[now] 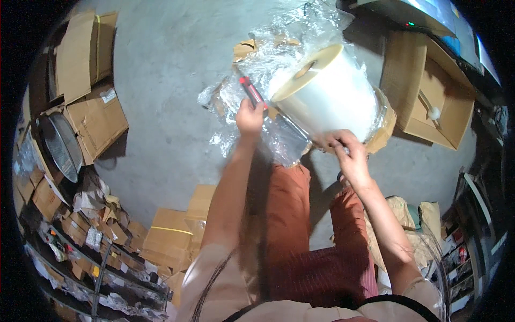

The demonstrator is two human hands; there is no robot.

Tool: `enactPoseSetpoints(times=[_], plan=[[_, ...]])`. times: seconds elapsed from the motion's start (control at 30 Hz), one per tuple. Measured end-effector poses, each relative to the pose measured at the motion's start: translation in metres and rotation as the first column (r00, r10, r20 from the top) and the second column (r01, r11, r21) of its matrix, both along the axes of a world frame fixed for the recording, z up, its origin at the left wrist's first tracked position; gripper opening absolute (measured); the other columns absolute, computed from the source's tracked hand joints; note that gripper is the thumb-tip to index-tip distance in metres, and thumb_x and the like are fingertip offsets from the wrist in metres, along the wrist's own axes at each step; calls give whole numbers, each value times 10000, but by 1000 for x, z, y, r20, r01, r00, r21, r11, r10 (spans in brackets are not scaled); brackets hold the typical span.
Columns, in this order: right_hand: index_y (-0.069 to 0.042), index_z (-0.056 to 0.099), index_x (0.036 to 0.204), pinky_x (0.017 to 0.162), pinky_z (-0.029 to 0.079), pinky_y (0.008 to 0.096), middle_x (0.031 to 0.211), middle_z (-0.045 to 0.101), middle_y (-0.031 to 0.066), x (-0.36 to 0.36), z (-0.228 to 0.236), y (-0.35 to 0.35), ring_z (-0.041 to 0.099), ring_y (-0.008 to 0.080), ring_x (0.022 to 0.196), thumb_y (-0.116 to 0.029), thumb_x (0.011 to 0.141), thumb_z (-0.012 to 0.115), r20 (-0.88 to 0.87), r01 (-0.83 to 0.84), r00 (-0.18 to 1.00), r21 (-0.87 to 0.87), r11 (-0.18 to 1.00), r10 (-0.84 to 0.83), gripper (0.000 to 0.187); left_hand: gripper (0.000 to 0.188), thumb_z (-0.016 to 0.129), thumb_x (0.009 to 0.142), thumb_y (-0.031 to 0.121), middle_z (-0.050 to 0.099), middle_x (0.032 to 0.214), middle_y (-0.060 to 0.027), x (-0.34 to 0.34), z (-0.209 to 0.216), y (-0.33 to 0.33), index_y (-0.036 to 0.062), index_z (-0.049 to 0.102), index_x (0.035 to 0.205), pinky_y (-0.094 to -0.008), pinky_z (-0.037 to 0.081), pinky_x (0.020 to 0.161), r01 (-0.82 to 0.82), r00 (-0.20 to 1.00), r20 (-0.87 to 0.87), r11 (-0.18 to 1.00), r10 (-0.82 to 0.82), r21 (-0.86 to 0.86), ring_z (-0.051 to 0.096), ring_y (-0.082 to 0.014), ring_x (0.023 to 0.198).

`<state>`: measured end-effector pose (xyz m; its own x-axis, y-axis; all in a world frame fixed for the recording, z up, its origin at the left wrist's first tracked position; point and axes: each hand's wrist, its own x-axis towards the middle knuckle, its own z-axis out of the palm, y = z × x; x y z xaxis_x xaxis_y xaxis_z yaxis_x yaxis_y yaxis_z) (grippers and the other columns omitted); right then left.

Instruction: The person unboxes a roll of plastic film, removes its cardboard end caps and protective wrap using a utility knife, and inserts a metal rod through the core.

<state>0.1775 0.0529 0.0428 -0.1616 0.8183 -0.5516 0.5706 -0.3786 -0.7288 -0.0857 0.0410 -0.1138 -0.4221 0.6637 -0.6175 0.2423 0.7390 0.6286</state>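
Note:
A large roll of clear plastic film (343,91) lies on its side in front of me, its pale end with a round core hole facing up and left. Crumpled clear wrapping (300,32) spreads around and under it. In my left hand (250,117) is a red and black utility knife (252,92), pointing away from me, left of the roll. My right hand (350,155) is at the roll's near lower edge, fingers pinched together against the wrapping there. What those fingers grip is too small to tell. Torn brown cardboard (383,121) shows beside the roll's right end.
An open cardboard box (413,91) with a white-ended rod inside stands at the right. Cardboard boxes (96,121) stand at the left, near a grey mesh basket (60,145). Flattened cardboard (170,231) and a cluttered shelf rack (99,273) are at lower left.

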Motion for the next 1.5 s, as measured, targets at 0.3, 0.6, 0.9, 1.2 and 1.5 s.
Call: enactPoseSetpoints(times=[0.3, 0.6, 0.9, 1.2, 1.5], plan=[[6, 581, 1140, 785, 487, 433, 922, 651, 248, 35, 29, -37, 663, 368, 877, -393, 925, 615, -161, -268, 961, -337, 903, 225, 454, 195, 655, 894, 114, 685, 834, -113, 174, 152, -126, 13, 625, 1059, -305, 516, 665, -67, 822, 570, 995, 9, 80, 643, -138, 720], [-76, 559, 1204, 833, 520, 448, 1070, 640, 183, 167, 31, -75, 625, 388, 992, -182, 917, 597, 244, -378, 906, 98, 921, 346, 309, 346, 613, 952, 292, 557, 1160, -88, 240, 86, -108, 56, 500, 1178, -412, 455, 946, -410, 106, 793, 753, 600, -514, 582, -214, 1046], [-52, 596, 1096, 910, 432, 427, 1035, 607, 150, 192, -23, -75, 551, 357, 1020, -248, 886, 638, 160, -418, 905, 151, 896, 395, 290, 151, 514, 1002, 128, 575, 1014, -23, 289, 66, -115, 44, 492, 1126, -227, 481, 789, -689, 376, 793, 717, 479, -107, 578, -108, 906], [-50, 583, 1120, 948, 437, 431, 1115, 602, 146, 197, -91, -77, 551, 350, 1061, -125, 814, 664, 149, -420, 907, 358, 834, 394, 326, 219, 563, 928, 40, 620, 1012, -47, 282, 51, -109, 37, 556, 1147, -272, 471, 791, -670, 391, 731, 718, 560, -191, 581, -131, 848], [-55, 596, 1105, 983, 437, 431, 1135, 610, 139, 198, -149, -68, 553, 346, 1107, -78, 798, 628, 102, -415, 907, 392, 821, 409, 309, 157, 512, 960, 28, 615, 987, -60, 273, 50, -108, 11, 555, 1110, -303, 488, 839, -598, 504, 682, 784, 530, -168, 594, -160, 876]])
